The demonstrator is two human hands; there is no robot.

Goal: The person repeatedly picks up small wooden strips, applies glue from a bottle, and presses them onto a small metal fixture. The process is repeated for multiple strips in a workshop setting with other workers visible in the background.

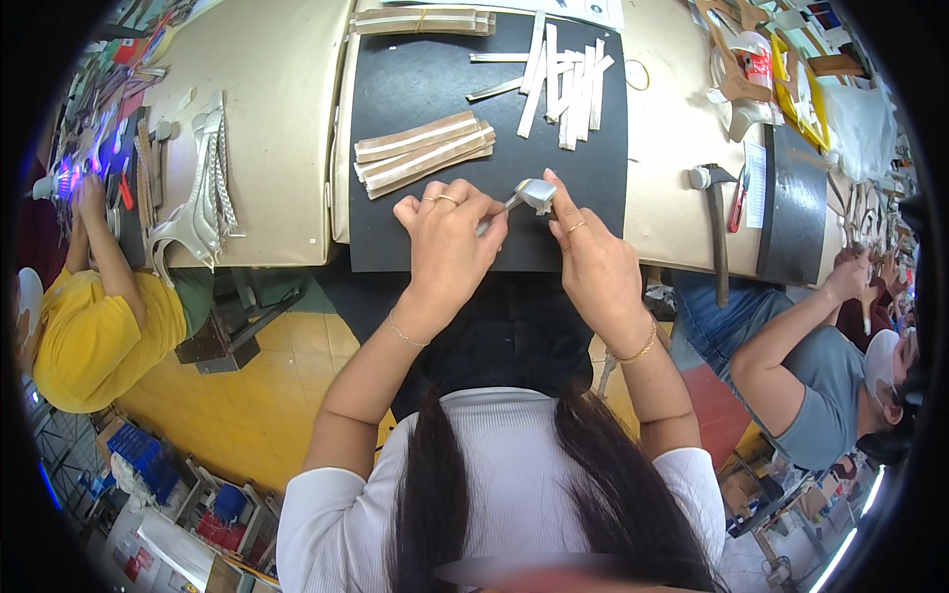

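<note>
My left hand (451, 225) is closed in a pinch on a small silver folded piece (536, 194) that juts out to the right of its fingertips. Its exact kind is not clear. My right hand (590, 244) is just right of it, the index finger stretched out along the piece's right edge and the other fingers bent. Both hands are above the near part of a black mat (415, 87). Beyond my left hand lies a stack of brown strips with pale stripes (423, 153). Several loose silver-white strips (566, 89) lie crisscrossed farther back.
A banded strip bundle (423, 21) lies at the mat's far edge. To the right are a hammer (714, 222), red cutter (737, 203) and black board (794, 203). Silver straps (203, 193) lie left. Co-workers in yellow (104, 336) and grey-blue (806, 385) sit either side.
</note>
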